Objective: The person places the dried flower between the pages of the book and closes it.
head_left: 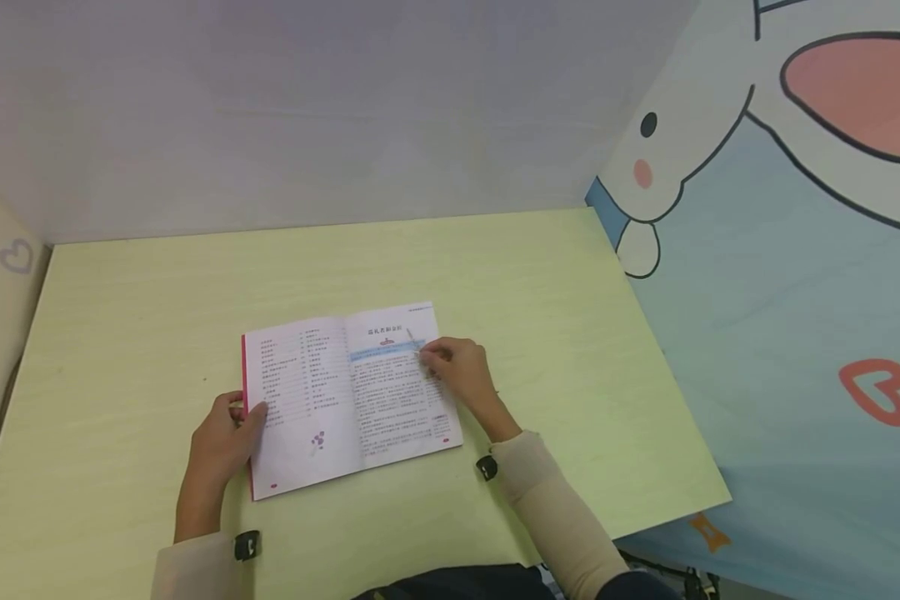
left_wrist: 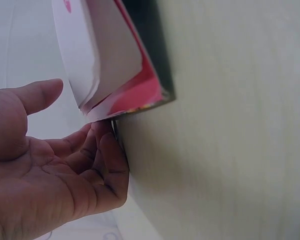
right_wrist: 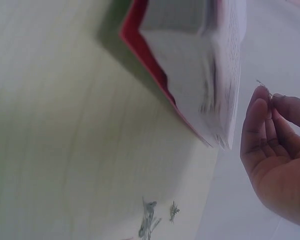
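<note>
An open book [head_left: 300, 458] with a red cover lies on the pale table, a list on its left page and text under a blue band on its right. At its left edge my left hand [head_left: 221, 437] holds it, thumb over the page side and curled fingers under the cover [left_wrist: 140, 95]. Above the right page my right hand [head_left: 461, 371] pinches a thin sprig-like piece [right_wrist: 263, 86] between thumb and fingertips. The exact kind of this piece cannot be told.
Two small grey-green leafy-looking pieces [right_wrist: 147, 220] show on the table beside the book in the right wrist view. A pale wall [head_left: 307, 125] stands behind the table [head_left: 555, 292], and a cartoon-printed blue cloth [head_left: 757, 333] hangs past its right edge.
</note>
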`<state>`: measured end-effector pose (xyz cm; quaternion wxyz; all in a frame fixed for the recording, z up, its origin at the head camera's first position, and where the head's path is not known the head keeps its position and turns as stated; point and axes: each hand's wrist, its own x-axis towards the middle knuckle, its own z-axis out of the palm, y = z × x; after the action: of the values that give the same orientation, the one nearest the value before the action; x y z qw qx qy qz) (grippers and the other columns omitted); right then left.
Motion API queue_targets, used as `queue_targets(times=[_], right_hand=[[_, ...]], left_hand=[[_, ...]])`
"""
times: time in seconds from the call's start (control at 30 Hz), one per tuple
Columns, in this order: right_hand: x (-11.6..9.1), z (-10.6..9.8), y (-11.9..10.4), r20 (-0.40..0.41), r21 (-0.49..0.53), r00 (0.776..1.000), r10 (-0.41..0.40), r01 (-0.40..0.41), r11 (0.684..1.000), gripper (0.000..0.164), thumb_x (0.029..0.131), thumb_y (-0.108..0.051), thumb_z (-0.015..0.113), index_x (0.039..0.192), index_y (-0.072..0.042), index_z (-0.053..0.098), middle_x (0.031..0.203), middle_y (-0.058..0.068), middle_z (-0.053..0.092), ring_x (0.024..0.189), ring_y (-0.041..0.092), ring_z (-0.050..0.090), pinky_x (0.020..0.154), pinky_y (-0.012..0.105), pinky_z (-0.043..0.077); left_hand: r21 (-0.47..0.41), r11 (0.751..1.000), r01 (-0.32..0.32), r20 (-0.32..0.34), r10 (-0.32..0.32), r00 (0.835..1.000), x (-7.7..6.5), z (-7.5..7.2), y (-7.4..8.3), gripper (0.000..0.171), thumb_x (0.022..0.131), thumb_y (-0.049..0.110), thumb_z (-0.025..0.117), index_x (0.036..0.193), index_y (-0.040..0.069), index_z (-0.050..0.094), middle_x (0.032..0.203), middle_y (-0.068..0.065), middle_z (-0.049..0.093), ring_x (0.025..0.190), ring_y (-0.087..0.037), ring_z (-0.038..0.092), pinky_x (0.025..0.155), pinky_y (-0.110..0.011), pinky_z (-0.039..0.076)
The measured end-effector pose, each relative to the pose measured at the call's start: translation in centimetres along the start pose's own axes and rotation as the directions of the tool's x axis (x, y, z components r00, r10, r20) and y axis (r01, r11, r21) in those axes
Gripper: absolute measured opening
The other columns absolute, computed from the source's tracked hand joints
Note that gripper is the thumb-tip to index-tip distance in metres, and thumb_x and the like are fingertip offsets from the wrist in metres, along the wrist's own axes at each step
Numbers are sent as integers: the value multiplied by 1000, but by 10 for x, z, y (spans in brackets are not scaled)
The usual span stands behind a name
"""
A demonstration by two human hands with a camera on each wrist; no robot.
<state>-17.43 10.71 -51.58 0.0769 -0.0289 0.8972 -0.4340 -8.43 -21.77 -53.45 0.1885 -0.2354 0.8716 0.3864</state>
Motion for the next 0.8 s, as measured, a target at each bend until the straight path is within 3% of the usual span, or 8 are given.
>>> queue_targets(times=[0.8], right_hand=[[-3, 21, -6, 55, -24, 998, -32, 33, 999, 11, 92, -18, 73, 94, -8, 77, 79, 1, 73, 64, 6, 63, 60, 21, 50]], left_hand=[[-3, 1000, 8, -8, -8, 1000, 1, 2, 0, 68, 103, 37, 45, 151, -8, 27, 122, -25, 49, 101, -35, 52, 69, -33, 46]])
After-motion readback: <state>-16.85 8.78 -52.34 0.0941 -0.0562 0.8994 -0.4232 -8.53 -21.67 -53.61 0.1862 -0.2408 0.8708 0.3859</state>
